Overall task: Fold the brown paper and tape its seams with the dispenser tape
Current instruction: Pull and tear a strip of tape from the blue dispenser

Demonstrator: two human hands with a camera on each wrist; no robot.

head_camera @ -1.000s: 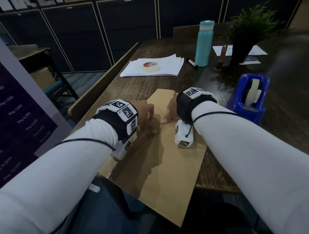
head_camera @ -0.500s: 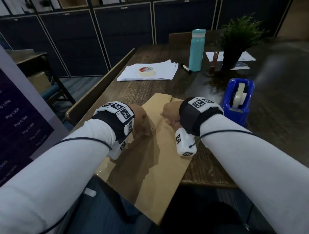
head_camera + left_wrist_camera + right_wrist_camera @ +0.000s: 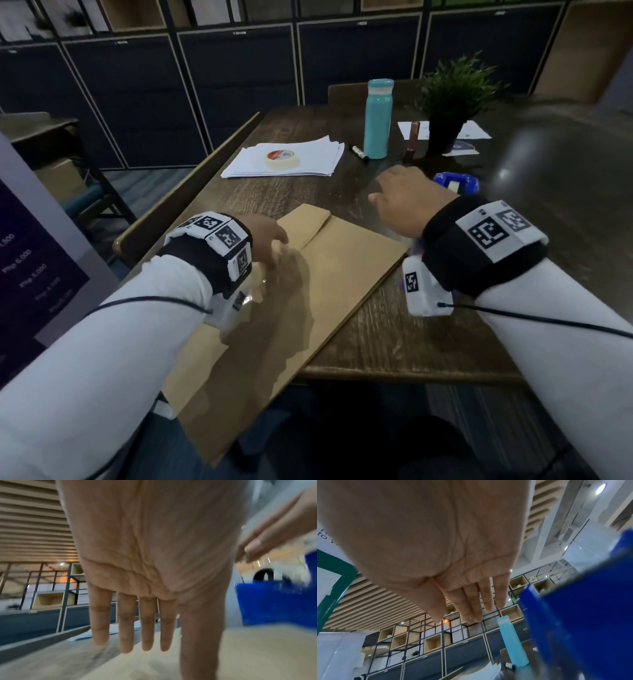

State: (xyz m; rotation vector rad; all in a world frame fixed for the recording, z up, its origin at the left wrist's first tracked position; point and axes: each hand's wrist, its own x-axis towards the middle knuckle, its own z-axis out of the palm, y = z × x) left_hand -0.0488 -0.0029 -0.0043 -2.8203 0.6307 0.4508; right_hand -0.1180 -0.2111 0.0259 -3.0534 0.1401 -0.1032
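The folded brown paper [image 3: 329, 274] lies flat on the dark wooden table [image 3: 394, 335], its near end hanging over the table's front edge. My left hand [image 3: 274, 241] rests on the paper's left side; in the left wrist view its fingers [image 3: 147, 626] are straight and point down onto the paper [image 3: 248, 653]. My right hand [image 3: 394, 200] hovers off the paper with flat fingers [image 3: 488, 599] and holds nothing. It is just left of the blue tape dispenser [image 3: 457, 181], which it partly hides. The dispenser [image 3: 587, 615] fills the right of the right wrist view.
At the back of the table are a stack of white sheets [image 3: 308, 164] with a masking tape roll [image 3: 281, 158] on it, a black marker [image 3: 359, 152], a teal bottle [image 3: 377, 118] and a potted plant [image 3: 448, 99]. A purple sign [image 3: 30, 274] stands left.
My right hand has lifted off the paper and moved right and away, up beside the blue dispenser. My left hand stays on the paper.
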